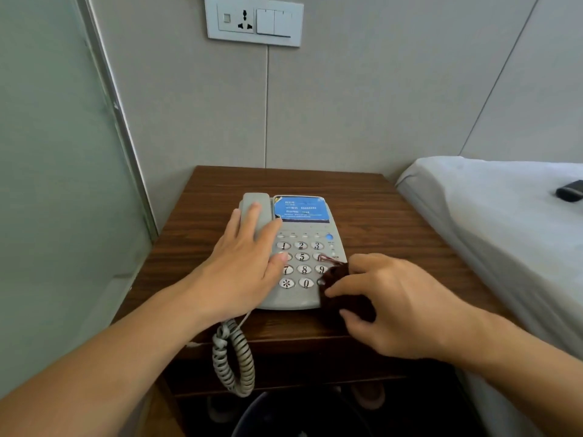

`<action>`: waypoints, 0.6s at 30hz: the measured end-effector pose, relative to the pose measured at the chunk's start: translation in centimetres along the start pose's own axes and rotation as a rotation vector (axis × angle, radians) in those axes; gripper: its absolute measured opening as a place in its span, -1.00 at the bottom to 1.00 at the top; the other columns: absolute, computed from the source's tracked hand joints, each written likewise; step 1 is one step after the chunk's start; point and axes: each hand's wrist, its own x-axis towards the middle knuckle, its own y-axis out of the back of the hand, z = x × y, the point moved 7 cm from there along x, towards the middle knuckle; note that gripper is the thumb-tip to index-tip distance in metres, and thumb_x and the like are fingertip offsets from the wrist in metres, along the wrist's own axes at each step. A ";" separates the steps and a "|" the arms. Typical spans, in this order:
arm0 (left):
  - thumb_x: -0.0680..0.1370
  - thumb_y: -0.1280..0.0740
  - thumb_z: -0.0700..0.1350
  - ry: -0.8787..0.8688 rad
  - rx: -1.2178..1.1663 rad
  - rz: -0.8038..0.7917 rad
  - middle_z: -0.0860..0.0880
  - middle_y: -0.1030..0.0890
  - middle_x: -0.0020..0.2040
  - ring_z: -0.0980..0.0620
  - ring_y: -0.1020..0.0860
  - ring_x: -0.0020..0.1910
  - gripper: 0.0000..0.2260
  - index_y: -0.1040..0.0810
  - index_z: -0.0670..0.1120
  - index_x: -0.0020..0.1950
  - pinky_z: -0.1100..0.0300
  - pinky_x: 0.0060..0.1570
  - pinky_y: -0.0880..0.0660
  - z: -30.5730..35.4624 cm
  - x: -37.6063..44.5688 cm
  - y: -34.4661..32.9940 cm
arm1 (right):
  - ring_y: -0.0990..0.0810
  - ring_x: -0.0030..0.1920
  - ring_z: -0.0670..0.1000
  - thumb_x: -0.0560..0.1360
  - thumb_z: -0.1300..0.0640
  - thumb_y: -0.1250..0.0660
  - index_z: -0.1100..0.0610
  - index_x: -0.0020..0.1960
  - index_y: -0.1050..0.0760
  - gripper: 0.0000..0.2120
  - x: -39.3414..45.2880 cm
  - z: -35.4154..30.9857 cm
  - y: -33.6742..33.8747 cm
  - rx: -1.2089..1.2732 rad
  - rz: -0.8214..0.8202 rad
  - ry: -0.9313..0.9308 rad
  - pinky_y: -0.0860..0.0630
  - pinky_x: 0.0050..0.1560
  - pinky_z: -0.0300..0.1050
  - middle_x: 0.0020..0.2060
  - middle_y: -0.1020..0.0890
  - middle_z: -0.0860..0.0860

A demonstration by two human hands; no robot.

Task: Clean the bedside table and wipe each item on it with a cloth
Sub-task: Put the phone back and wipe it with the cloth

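Two hands – left hand (243, 263) flat on one telephone (299, 272), right hand (400, 304) pinching one dark cloth (339, 290).

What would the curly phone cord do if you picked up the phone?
The coiled cord would probably stretch and bounce, since it hangs in loose springy loops over the table edge. It looks floppy, not stiff. It might tug at the telephone, which seems light plastic, so the left hand resting on it helps.

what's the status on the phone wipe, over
Left hand flat on the handset, steadying the phone. Right hand grips the dark cloth at the keypad's right edge. Nothing in the way.
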 end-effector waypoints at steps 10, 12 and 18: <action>0.73 0.00 0.15 0.000 -0.038 0.004 0.04 0.34 0.66 -0.07 0.41 0.62 -0.43 0.10 0.07 0.70 -0.09 0.62 0.15 -0.2 -0.1 -0.1 | -0.55 -0.08 -0.03 0.51 -0.15 -0.26 -0.09 0.18 -0.64 -0.67 1.3 -2.4 -1.4 0.092 -0.021 0.058 -0.57 -0.10 -0.12 -0.10 -0.52 -0.10; 0.73 0.00 0.15 0.002 -0.047 -0.001 0.04 0.34 0.67 -0.07 0.41 0.62 -0.43 0.10 0.07 0.70 -0.09 0.62 0.15 -0.2 -0.1 -0.1 | -0.58 -0.06 -0.01 0.49 -0.17 -0.24 -0.12 0.19 -0.64 -0.65 0.4 -1.5 -1.0 0.063 -0.038 0.043 -0.59 -0.06 -0.10 -0.08 -0.55 -0.10; 0.73 -0.01 0.15 -0.002 -0.056 0.005 0.03 0.32 0.67 -0.09 0.39 0.63 -0.43 0.08 0.07 0.70 -0.09 0.61 0.15 -0.1 -0.1 -0.1 | -0.57 -0.07 -0.02 0.48 -0.16 -0.24 -0.09 0.08 -0.65 -0.69 0.3 -1.5 -0.5 0.067 -0.012 0.028 -0.60 -0.04 -0.02 -0.12 -0.53 -0.13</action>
